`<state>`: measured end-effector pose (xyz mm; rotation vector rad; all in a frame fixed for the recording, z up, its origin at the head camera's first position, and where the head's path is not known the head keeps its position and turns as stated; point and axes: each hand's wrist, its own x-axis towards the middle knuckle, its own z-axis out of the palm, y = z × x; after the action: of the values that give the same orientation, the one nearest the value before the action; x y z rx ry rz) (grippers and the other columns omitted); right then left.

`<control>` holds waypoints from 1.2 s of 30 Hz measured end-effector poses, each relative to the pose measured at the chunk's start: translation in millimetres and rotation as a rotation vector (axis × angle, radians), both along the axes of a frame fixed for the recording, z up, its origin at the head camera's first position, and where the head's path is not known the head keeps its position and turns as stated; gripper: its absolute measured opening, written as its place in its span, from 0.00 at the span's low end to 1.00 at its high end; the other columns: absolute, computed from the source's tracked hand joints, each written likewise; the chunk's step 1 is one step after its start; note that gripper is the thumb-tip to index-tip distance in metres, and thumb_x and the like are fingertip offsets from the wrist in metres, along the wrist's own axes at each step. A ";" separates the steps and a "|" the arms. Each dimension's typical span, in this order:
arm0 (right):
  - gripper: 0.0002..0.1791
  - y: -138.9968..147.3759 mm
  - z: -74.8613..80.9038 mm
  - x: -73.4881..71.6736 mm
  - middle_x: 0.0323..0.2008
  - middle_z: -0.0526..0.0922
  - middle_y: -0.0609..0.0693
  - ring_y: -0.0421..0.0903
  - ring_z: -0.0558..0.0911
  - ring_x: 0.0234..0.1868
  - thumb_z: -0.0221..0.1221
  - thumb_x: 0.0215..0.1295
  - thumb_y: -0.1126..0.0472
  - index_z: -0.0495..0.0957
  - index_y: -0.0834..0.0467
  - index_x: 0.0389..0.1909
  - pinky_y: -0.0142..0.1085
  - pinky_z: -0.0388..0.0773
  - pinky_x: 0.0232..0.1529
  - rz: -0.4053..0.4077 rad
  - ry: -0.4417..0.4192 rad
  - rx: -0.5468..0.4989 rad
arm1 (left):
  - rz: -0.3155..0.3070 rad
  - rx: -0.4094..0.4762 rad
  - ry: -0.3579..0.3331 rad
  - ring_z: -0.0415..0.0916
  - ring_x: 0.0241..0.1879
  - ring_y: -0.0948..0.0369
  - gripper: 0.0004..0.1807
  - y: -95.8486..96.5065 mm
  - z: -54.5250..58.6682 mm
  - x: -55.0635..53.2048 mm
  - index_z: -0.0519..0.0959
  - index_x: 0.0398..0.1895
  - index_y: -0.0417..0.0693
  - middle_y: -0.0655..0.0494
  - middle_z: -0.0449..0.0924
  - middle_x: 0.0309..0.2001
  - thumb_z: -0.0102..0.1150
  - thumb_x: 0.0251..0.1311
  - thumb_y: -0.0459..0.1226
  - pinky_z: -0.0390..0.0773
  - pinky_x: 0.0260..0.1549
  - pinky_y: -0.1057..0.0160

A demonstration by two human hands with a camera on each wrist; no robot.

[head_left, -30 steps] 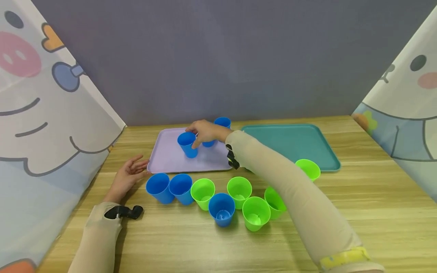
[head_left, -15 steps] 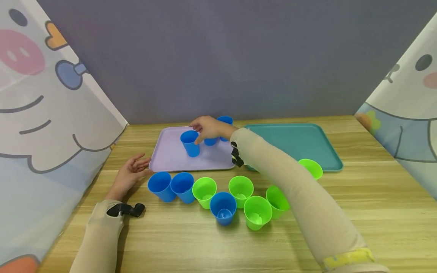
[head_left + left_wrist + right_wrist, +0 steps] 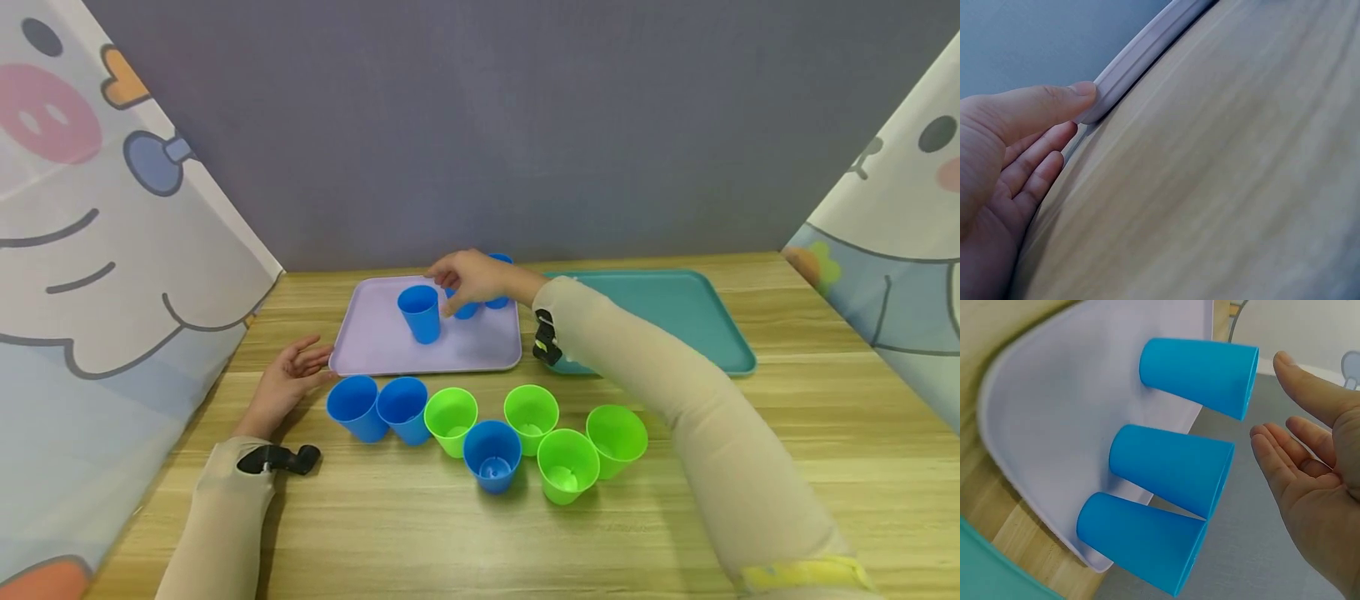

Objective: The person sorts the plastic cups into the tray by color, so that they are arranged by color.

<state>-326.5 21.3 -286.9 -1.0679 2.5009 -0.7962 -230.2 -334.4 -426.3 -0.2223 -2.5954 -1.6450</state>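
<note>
On the lilac tray [image 3: 375, 350] stand three blue cups. My right hand [image 3: 476, 275] hovers just right of the nearest upright blue cup [image 3: 422, 315]. In the right wrist view its thumb and fingers are spread apart, with a gap to that blue cup [image 3: 1200, 375]. Behind the hand, the middle blue cup [image 3: 1169, 465] and the rear blue cup [image 3: 1141, 537] stand side by side, partly covered in the head view. My left hand [image 3: 288, 383] lies by the tray's near left corner, fingers loosely extended, its thumb touching the lilac rim [image 3: 1122, 75].
In front of the tray are two blue cups [image 3: 356, 408] at left, another blue cup [image 3: 492, 457], and several green cups [image 3: 568, 467]. A teal tray [image 3: 667, 308] lies at right, partly under my right sleeve. A grey wall stands behind the wooden table [image 3: 375, 533].
My right hand has let go of the blue cup and drawn back to the right, leaving it standing on the lilac tray. A green cup at right is now hidden behind the sleeve.
</note>
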 end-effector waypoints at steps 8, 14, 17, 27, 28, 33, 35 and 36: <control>0.36 14.7 4.4 24.9 0.56 0.78 0.59 0.51 0.76 0.58 0.72 0.58 0.65 0.70 0.66 0.66 0.40 0.75 0.60 0.116 -0.013 0.009 | 0.000 -0.002 -0.008 0.73 0.50 0.79 0.41 1.4 2.2 0.4 0.54 0.74 0.31 0.29 0.68 0.64 0.66 0.63 0.31 0.72 0.49 0.79; 0.33 27.4 3.0 43.2 0.53 0.80 0.57 0.50 0.77 0.55 0.72 0.58 0.65 0.73 0.66 0.64 0.41 0.76 0.59 0.204 -0.021 0.025 | -0.005 0.000 -0.003 0.73 0.51 0.77 0.42 1.5 2.9 0.9 0.54 0.74 0.31 0.29 0.68 0.64 0.66 0.63 0.30 0.72 0.49 0.79; 0.31 34.0 2.7 52.1 0.51 0.81 0.57 0.50 0.78 0.53 0.72 0.58 0.65 0.74 0.67 0.62 0.39 0.77 0.57 0.245 -0.020 0.005 | -0.010 0.014 0.009 0.73 0.51 0.77 0.42 1.0 2.2 0.0 0.54 0.74 0.31 0.28 0.68 0.64 0.65 0.62 0.28 0.72 0.48 0.79; 0.27 54.9 1.5 79.8 0.47 0.81 0.53 0.49 0.79 0.50 0.72 0.57 0.65 0.76 0.67 0.57 0.36 0.78 0.55 0.349 -0.068 -0.060 | -0.008 0.011 0.006 0.74 0.50 0.77 0.42 2.5 1.9 -1.0 0.54 0.75 0.31 0.28 0.69 0.64 0.66 0.62 0.28 0.73 0.48 0.79; 0.27 56.9 1.3 82.7 0.47 0.81 0.51 0.48 0.79 0.50 0.72 0.57 0.63 0.77 0.65 0.57 0.36 0.78 0.55 0.357 -0.080 -0.059 | -0.007 0.011 0.004 0.74 0.50 0.77 0.42 2.5 1.9 -1.3 0.54 0.75 0.31 0.28 0.69 0.64 0.66 0.62 0.28 0.73 0.48 0.79; 0.27 66.1 0.9 95.6 0.48 0.82 0.49 0.45 0.79 0.50 0.74 0.55 0.59 0.78 0.63 0.55 0.36 0.77 0.55 0.424 -0.126 -0.064 | -0.002 0.018 0.001 0.73 0.49 0.78 0.41 3.8 2.2 -2.7 0.55 0.74 0.32 0.29 0.69 0.64 0.66 0.61 0.28 0.73 0.48 0.80; 0.27 68.1 0.2 99.3 0.48 0.82 0.49 0.46 0.79 0.49 0.74 0.55 0.58 0.79 0.63 0.54 0.36 0.78 0.54 0.455 -0.132 -0.066 | -0.004 0.019 0.003 0.73 0.49 0.79 0.41 3.8 2.1 -3.3 0.55 0.74 0.31 0.28 0.69 0.64 0.66 0.61 0.28 0.73 0.48 0.80; 0.27 68.8 -0.6 100.7 0.48 0.82 0.50 0.47 0.80 0.49 0.75 0.55 0.58 0.79 0.63 0.53 0.37 0.78 0.54 0.472 -0.132 -0.067 | -0.006 0.017 0.006 0.74 0.49 0.78 0.41 3.6 1.8 -3.6 0.55 0.74 0.31 0.28 0.69 0.63 0.66 0.61 0.28 0.73 0.48 0.79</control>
<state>-225.8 90.1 -287.5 -1.4961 2.0043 -0.7767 -233.8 -330.8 -424.5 -0.2337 -2.5782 -1.6644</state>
